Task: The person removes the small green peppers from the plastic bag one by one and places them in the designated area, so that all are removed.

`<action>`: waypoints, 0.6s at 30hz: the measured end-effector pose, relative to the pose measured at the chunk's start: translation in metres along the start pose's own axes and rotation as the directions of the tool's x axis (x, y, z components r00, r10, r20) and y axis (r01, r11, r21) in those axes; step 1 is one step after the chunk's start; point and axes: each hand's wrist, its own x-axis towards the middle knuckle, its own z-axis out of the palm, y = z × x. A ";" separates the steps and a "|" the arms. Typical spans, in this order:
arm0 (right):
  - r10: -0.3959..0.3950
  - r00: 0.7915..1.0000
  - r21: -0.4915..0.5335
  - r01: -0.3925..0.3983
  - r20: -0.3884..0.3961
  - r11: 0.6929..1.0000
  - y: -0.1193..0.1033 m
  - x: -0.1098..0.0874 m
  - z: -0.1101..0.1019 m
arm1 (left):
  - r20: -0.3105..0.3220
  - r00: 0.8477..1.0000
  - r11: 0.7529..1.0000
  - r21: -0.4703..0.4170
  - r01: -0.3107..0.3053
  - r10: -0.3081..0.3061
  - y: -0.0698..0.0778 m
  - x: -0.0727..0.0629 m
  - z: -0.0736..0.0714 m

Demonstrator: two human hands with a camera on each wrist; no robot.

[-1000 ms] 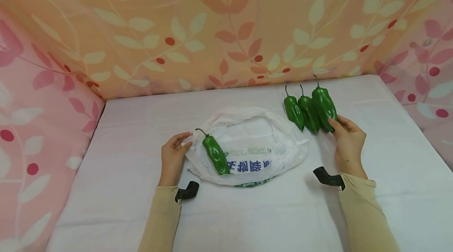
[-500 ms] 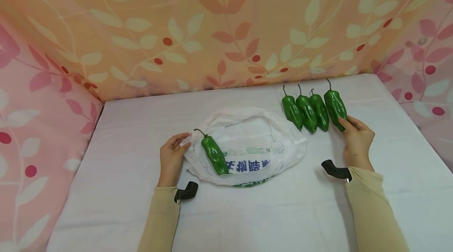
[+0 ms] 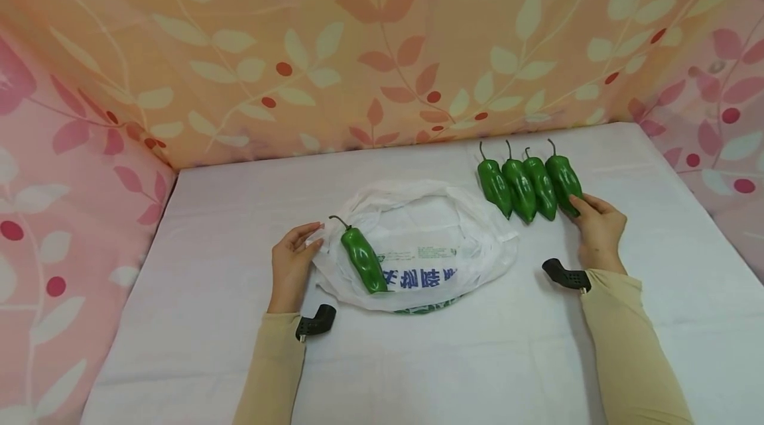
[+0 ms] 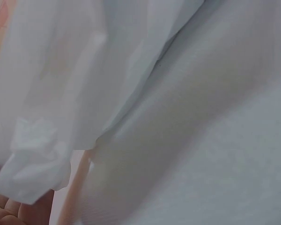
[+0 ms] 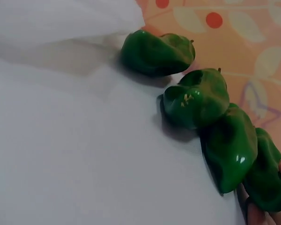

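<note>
My left hand (image 3: 289, 272) pinches the left rim of a white plastic bag (image 3: 501, 259), which lies with its mouth spread wide. One green pepper (image 3: 364, 262) leans inside the bag at the left, stem toward the rim. My right hand (image 3: 601, 233) holds the lower tip of the rightmost pepper (image 3: 563, 180) between thumb and fingers. That pepper stands at the end of a row of similar green peppers (image 3: 518, 189), stems pointing away. In the right wrist view the gripped pepper (image 5: 264, 173) touches its neighbour (image 5: 232, 147). In the left wrist view, crumpled bag plastic (image 4: 35, 164) covers part of the fingers.
A white cloth (image 3: 418, 372) covers the table. Floral fabric walls rise at the back (image 3: 382, 47) and on both sides. A black wrist camera (image 3: 316, 322) juts from the left sleeve, another (image 3: 564, 276) from the right.
My right hand has moved right with its pepper, from over the row to the row's right end, uncovering another pepper, then slightly back left against it. The left hand and bag have stayed put.
</note>
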 end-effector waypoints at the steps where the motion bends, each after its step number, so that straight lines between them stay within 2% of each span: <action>1: 0.002 1.000 0.001 -0.002 0.002 1.000 0.000 0.001 0.000 | 0.001 1.000 1.000 0.002 0.001 -0.001 0.000 0.000 0.000; 7: -0.016 0.999 -0.101 0.019 0.034 0.995 0.001 0.006 0.001 | -0.002 1.000 1.000 -0.001 -0.001 0.001 0.001 0.001 0.000; 12: -0.025 0.999 -0.222 0.031 0.031 0.975 0.001 0.009 0.002 | -0.007 1.000 1.000 0.003 -0.001 0.001 0.000 0.001 0.000; 18: -0.051 0.999 -0.257 0.051 0.008 0.965 0.002 0.009 0.002 | -0.007 1.000 1.000 0.012 0.005 -0.005 -0.001 0.002 0.001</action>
